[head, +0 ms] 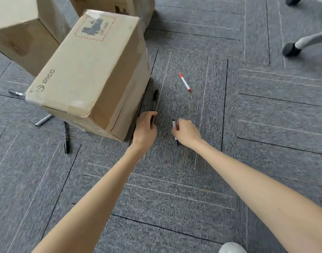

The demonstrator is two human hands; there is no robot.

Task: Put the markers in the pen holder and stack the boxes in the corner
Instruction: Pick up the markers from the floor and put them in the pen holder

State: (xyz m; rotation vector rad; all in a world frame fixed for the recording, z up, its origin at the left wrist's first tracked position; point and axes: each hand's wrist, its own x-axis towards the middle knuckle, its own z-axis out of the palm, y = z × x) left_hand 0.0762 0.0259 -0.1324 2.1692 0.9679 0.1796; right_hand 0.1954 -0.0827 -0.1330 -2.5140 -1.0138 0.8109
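Both hands are low over the carpet (pixel 174 189). Our left hand (pixel 145 127) curls its fingers round the near end of a black marker (pixel 155 98), which lies tight along the foot of the PICO box (pixel 90 70). Taking it by the free end looks like the only way in. Our right hand (pixel 186 133) is closed round a black-and-white marker (pixel 177 142), white end poking out above the knuckles and dark end below. We judge that each hand takes one marker so both can go in a single trip (the pen holder itself is nowhere in view). A red marker (pixel 185 82) lies apart on the carpet beyond the hands, not yet collected.

Much is hidden on the left. A dark pen (pixel 66 137), a pale pen (pixel 43 120) and a third pen (pixel 15 93) each run under or behind the PICO box, so we see only part of them. Two more boxes (pixel 19 24) are cut off by the top edge, and we cannot tell which corner they belong in. Motion blur softens the left fingertips, so how firm that grip is stays uncertain. A chair caster (pixel 291 49) stands well off to the right.
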